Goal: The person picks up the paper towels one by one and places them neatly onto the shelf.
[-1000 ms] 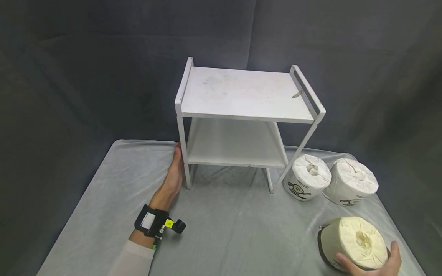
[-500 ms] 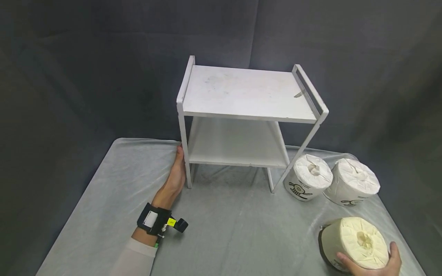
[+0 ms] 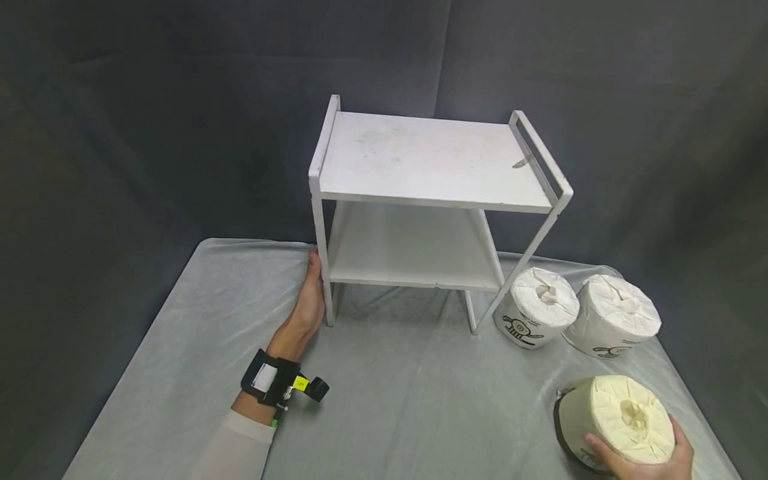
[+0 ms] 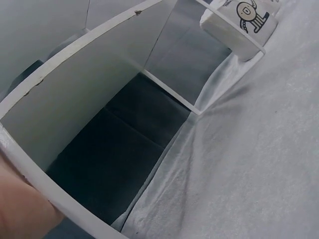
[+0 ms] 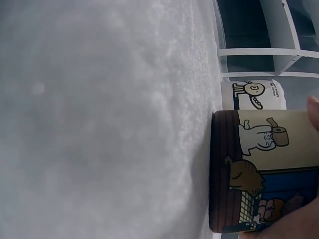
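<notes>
My left hand lies along the outside of the left front leg of a white two-tier shelf rack. Its fingers are partly hidden by that leg; in the left wrist view part of the hand shows against the frame. My right hand grips a cream-wrapped toilet roll at the front right, thumb on the near side and fingers round the right. The right wrist view shows cartoon animals printed on this roll's side, with its dark brown base band close to the cloth.
Two white-wrapped toilet rolls, a nearer-left one and a right one, stand beside the rack's right leg. Grey cloth covers the table. A dark curtain hangs behind and at both sides.
The rack and left hand sit slightly farther right and higher in the head view. My right hand keeps its hold on the cream roll, which stays nearly in place.
</notes>
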Demonstrator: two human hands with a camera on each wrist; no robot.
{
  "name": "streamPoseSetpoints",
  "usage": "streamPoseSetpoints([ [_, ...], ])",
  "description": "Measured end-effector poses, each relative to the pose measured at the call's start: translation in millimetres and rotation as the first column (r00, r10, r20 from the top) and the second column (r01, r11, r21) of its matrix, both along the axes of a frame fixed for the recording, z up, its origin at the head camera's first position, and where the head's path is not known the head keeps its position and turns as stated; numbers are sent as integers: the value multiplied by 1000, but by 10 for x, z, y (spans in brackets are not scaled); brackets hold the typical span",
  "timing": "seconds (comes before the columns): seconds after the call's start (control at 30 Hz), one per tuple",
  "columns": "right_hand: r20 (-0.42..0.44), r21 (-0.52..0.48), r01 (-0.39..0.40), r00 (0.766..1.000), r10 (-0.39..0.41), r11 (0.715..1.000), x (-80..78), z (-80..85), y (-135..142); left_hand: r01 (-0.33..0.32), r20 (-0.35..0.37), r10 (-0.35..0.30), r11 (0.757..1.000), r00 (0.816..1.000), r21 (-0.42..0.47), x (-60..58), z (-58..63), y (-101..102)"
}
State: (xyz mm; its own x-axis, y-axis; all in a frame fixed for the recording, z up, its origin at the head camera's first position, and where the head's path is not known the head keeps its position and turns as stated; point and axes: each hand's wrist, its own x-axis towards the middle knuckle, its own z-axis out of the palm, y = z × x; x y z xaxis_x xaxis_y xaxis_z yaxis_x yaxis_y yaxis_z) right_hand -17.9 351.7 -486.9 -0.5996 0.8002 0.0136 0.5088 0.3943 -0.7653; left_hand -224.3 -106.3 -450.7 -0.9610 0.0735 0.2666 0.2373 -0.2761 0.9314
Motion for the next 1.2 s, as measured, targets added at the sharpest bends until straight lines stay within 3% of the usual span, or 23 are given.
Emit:
streamPoseSetpoints([
  [0.2,-139,18,-16,990,19,1000,-12,-9,19,-8,-29,9,1000,1000,20,-8,3,-1],
  [0.43,-150,23,-8,989,11,1000,-28,-22,7,-7,-29,7,1000,1000,-11,-16,20,-3],
  [0.73,-225,13,-54,973,55,998,-49,-23,51,-9,-66,6,999,998,-53,-11,2,-19],
  [1.0,-125,-31,2,992,-6,1000,-44,10,64,-9,-69,5,998,998,-58,-9,-4,-27],
  [1.2,-116,-23,21,993,-24,1000,-31,12,57,-10,-55,5,995,998,-95,-5,2,-26],
])
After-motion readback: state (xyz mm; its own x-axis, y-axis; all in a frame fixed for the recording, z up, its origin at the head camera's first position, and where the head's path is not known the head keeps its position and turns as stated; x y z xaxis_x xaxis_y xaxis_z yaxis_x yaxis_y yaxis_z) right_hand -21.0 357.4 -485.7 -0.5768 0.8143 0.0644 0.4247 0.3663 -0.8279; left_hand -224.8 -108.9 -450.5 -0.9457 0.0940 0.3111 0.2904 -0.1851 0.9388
